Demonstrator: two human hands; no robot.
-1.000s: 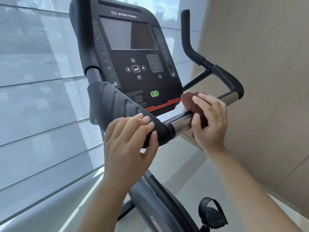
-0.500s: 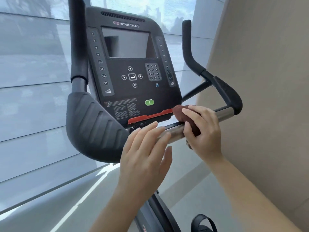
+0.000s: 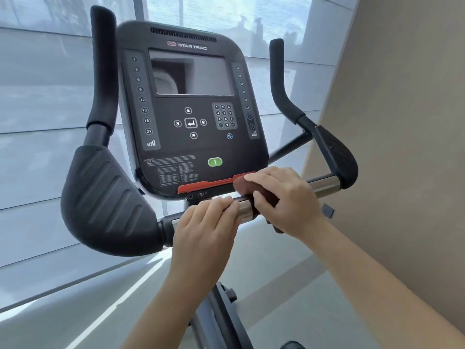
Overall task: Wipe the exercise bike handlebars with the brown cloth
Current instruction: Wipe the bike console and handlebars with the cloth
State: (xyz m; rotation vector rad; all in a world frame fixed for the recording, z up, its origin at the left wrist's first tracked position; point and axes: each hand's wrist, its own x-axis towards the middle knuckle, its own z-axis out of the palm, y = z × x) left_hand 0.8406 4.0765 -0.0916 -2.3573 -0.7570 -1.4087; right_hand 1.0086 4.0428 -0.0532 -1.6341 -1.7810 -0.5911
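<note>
Currently: right hand (image 3: 289, 197) clamps the brown cloth (image 3: 261, 195) around the chrome cross-tube of the handlebars (image 3: 324, 185), just under the console (image 3: 191, 109) lip. Left hand (image 3: 203, 227) sits just beside it, fingers curled over the same tube. Risks, by my reckoning: the cloth is bunched, so the tube's underside may be missed. A leftward stroke would run into the left fingers. A loose cloth edge could snag the ports (image 3: 198, 195) below the console. The black elbow pad (image 3: 105, 197) and upright grips could be skipped.
</note>
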